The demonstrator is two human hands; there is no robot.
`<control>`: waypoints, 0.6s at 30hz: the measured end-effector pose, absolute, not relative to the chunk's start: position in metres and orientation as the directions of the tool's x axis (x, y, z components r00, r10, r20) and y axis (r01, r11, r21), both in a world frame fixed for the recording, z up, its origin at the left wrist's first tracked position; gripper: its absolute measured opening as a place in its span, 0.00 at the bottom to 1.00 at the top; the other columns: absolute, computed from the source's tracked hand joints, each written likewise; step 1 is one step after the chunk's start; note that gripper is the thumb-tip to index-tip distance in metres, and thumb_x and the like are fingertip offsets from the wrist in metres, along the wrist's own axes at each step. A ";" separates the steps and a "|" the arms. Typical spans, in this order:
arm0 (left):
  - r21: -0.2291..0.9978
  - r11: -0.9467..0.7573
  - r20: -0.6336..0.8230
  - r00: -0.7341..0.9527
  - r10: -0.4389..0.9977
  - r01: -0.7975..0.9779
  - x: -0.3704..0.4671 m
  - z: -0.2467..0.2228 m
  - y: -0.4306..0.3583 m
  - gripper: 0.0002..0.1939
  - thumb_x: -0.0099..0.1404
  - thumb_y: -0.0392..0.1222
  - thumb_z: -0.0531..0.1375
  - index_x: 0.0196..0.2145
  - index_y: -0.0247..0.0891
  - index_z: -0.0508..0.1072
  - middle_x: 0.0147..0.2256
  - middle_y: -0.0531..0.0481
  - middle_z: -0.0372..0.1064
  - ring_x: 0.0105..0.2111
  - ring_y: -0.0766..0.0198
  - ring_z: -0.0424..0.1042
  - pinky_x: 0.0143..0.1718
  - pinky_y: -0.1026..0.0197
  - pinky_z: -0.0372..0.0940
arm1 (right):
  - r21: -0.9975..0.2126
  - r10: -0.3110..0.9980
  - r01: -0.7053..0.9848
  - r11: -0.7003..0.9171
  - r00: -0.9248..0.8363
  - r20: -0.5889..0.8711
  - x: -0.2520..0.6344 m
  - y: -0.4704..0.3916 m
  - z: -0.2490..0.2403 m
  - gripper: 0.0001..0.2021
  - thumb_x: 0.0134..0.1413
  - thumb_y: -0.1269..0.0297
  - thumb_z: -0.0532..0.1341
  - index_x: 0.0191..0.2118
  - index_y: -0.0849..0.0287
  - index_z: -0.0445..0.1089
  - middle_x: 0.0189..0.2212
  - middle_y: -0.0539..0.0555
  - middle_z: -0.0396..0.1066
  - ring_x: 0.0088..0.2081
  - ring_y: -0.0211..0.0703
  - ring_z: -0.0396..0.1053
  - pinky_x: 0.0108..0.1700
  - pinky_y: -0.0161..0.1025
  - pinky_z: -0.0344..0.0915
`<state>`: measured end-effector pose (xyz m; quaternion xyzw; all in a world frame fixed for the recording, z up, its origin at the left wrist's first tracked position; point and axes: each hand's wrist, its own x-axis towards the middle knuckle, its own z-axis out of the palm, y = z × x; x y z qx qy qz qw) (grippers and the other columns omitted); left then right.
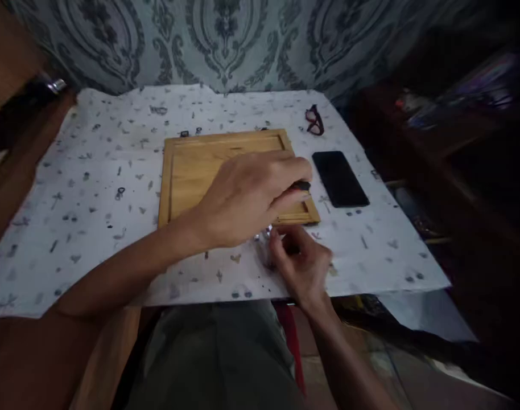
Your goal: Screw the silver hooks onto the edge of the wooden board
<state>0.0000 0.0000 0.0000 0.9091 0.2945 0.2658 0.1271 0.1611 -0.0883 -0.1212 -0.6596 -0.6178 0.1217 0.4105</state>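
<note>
My left hand reaches across the lower right part of a wooden board with a raised rim. Its fingers are closed on a small black and reddish object; only one end shows past the fingers, so its kind is hidden. Just below the board's near right corner, my right hand is pinched, thumb against index finger. Beside those fingertips a small shiny piece glints, partly hidden and blurred. Whether the two hands touch the same thing cannot be made out.
A black phone lies right of the board, with dark red-framed glasses behind it. A white patterned cloth covers the table. Patterned wall covering rises at the back. Dark furniture stands on the right.
</note>
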 end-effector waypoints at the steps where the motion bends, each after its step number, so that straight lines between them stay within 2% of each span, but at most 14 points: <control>1: 0.385 -0.797 0.416 0.684 0.600 0.465 0.000 0.000 -0.001 0.07 0.75 0.36 0.59 0.39 0.37 0.77 0.37 0.47 0.78 0.37 0.59 0.78 0.37 0.57 0.69 | -0.674 0.919 0.730 0.109 0.185 0.349 0.169 -0.079 -0.118 0.13 0.62 0.55 0.61 0.32 0.57 0.76 0.19 0.49 0.72 0.21 0.40 0.67 0.28 0.37 0.59; 3: 0.380 -0.801 0.424 0.682 0.596 0.463 0.000 0.000 -0.002 0.07 0.75 0.35 0.59 0.39 0.37 0.77 0.37 0.47 0.78 0.38 0.59 0.78 0.37 0.58 0.69 | -0.639 0.933 0.760 0.121 0.132 0.334 0.182 -0.063 -0.113 0.12 0.62 0.56 0.61 0.35 0.57 0.77 0.28 0.53 0.78 0.28 0.43 0.72 0.32 0.38 0.63; 5: 0.374 -0.799 0.421 0.682 0.598 0.470 0.001 0.000 -0.002 0.07 0.75 0.35 0.59 0.39 0.37 0.77 0.37 0.48 0.78 0.38 0.59 0.78 0.37 0.58 0.68 | -0.577 0.943 0.799 0.168 0.040 0.331 0.193 -0.049 -0.109 0.10 0.61 0.60 0.60 0.36 0.58 0.77 0.34 0.57 0.79 0.33 0.46 0.74 0.36 0.40 0.64; 9: 0.362 -0.794 0.407 0.684 0.606 0.488 0.002 0.001 -0.002 0.08 0.75 0.36 0.59 0.39 0.37 0.77 0.36 0.49 0.77 0.37 0.60 0.77 0.36 0.57 0.68 | -0.503 0.970 0.843 0.189 -0.079 0.232 0.203 -0.031 -0.104 0.08 0.61 0.63 0.61 0.33 0.57 0.75 0.32 0.56 0.77 0.30 0.43 0.69 0.33 0.40 0.59; 12: 0.369 -0.796 0.400 0.691 0.601 0.479 0.002 0.002 -0.002 0.09 0.76 0.37 0.58 0.39 0.36 0.78 0.36 0.49 0.77 0.36 0.61 0.76 0.36 0.57 0.68 | -0.498 0.979 0.844 0.197 -0.145 0.142 0.205 -0.023 -0.101 0.07 0.60 0.65 0.62 0.30 0.57 0.74 0.29 0.54 0.75 0.28 0.41 0.66 0.32 0.40 0.56; 15: 0.373 -0.797 0.403 0.690 0.601 0.475 0.001 0.001 -0.002 0.10 0.77 0.37 0.57 0.40 0.37 0.78 0.36 0.48 0.77 0.37 0.60 0.77 0.37 0.57 0.70 | -0.499 0.979 0.843 0.203 -0.188 0.080 0.205 -0.017 -0.095 0.06 0.60 0.67 0.63 0.31 0.57 0.75 0.28 0.53 0.75 0.28 0.41 0.67 0.32 0.40 0.57; 18: 0.367 -0.799 0.400 0.695 0.598 0.476 0.001 0.000 -0.002 0.11 0.77 0.38 0.55 0.40 0.37 0.78 0.37 0.48 0.77 0.37 0.60 0.78 0.38 0.56 0.72 | -0.443 0.980 0.876 0.190 -0.193 0.037 0.204 -0.012 -0.090 0.06 0.60 0.67 0.63 0.33 0.58 0.76 0.32 0.55 0.77 0.32 0.45 0.71 0.34 0.40 0.58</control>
